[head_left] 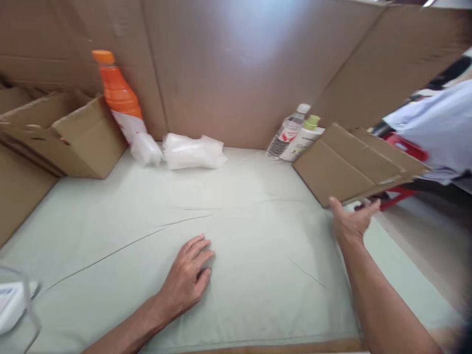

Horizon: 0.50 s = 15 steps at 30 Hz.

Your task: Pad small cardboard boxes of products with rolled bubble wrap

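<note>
My left hand [188, 270] lies palm down on the pale green cloth [250, 275], its fingers loosely apart and nothing held. At the right side, my right hand [353, 223] is at the near edge of a cardboard box [332, 160]. Its thumb reaches the box's near corner and the fingers are spread to the right; whether they bear any of the box's weight I cannot tell. Behind the box, a clear plastic bottle [287, 132] with a white cap and a white bottle [303, 142] with a green cap lean to the right.
An orange-capped bottle [120, 93] leans beside cardboard compartments [84, 142] at the left. Crumpled translucent plastic packaging [193, 151] lies by the cardboard back wall [236, 73]. A white device [14, 302] with a cable is at the lower left. A person's pale sleeve [435, 123] shows at right.
</note>
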Motion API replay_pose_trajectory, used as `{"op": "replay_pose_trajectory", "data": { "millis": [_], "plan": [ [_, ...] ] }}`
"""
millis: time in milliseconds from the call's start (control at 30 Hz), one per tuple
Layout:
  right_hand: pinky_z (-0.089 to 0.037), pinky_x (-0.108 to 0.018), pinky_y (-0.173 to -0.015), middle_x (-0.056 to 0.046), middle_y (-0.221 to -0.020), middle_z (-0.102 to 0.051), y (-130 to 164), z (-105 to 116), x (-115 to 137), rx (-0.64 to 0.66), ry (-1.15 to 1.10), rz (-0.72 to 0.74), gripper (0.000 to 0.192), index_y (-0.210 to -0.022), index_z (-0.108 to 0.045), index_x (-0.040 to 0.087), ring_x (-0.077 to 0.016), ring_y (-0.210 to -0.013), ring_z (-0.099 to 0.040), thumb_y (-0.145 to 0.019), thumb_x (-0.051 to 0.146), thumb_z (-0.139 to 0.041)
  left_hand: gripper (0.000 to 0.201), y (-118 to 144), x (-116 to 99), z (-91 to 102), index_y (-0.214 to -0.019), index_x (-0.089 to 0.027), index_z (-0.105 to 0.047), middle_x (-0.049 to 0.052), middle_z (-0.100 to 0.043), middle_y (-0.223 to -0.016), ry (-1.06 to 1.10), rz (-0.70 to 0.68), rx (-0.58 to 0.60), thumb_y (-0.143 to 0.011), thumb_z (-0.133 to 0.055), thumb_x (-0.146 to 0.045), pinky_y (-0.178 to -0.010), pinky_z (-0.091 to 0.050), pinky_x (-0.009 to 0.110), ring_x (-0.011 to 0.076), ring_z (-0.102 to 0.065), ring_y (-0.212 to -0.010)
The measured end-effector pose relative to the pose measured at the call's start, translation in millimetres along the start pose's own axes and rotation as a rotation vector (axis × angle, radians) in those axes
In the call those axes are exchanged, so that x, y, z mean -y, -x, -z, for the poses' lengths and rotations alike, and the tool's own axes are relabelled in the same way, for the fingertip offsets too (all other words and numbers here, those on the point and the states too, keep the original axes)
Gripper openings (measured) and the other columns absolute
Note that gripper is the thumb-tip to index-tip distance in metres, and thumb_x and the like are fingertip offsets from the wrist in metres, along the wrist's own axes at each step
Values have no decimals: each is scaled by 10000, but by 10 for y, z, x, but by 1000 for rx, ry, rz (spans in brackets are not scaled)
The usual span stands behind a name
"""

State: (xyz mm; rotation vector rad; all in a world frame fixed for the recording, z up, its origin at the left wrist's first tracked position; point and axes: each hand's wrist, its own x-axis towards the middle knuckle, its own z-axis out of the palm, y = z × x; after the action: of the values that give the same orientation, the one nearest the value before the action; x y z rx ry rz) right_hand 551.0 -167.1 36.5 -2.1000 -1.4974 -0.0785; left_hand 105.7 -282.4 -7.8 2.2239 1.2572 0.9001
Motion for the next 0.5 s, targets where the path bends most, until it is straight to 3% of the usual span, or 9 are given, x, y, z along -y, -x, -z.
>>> {"op": "replay_pose_trajectory", "data": {
  "millis": [67,133,200,300,400,500],
  "plan": [
    [-501,-525,-836,-291,-1337,-578,247,-64,55,16,-21,-249,723,-1466,-381,207,-460,-1201,-612,-897,634,-511,389,-25,-28,6,-1167,-184,-678,141,-660,-1336,27,13,17,-826,-531,-70,-1100,-500,539,303,-519,-1370],
    [-496,-587,-830,-277,-1339,-591,453,-159,120,123,11,-260,714,-1462,-415,294,-498,-1229,-595,-863,656,-555,386,-26,-39,13,-1165,-165,-679,151,-654,-1338,56,29,46,-811,-553,-79,-1127,-471,541,307,-503,-1381],
    [-481,-638,-877,-250,-1351,-597,629,-290,243,215,51,-82,588,-1388,-505,362,-502,-1295,-549,-875,650,-520,377,11,-49,35,-1160,-161,-683,147,-638,-1365,83,52,89,-804,-579,-97,-1163,-434,527,309,-477,-1402],
    [-490,-650,-991,-213,-1340,-632,889,-521,628,246,-5,222,504,-1228,-644,283,-463,-1296,-569,-871,597,-475,360,125,-88,143,-1165,-180,-684,118,-595,-1438,111,52,207,-816,-607,-133,-1211,-375,481,295,-420,-1449],
    [-519,-604,-1028,-172,-1319,-673,1123,-705,1292,373,-164,496,458,-1118,-711,211,-386,-1234,-636,-868,535,-505,311,250,-103,350,-1158,-179,-677,97,-572,-1473,116,5,331,-852,-624,-181,-1226,-345,412,272,-393,-1468],
    [-550,-503,-1017,-109,-1264,-717,1234,-767,2198,548,-336,674,342,-1136,-721,247,-301,-1184,-668,-920,440,-539,261,369,14,528,-1135,-165,-679,86,-614,-1425,97,-64,413,-890,-637,-242,-1208,-359,351,258,-457,-1416]
  ]
}}
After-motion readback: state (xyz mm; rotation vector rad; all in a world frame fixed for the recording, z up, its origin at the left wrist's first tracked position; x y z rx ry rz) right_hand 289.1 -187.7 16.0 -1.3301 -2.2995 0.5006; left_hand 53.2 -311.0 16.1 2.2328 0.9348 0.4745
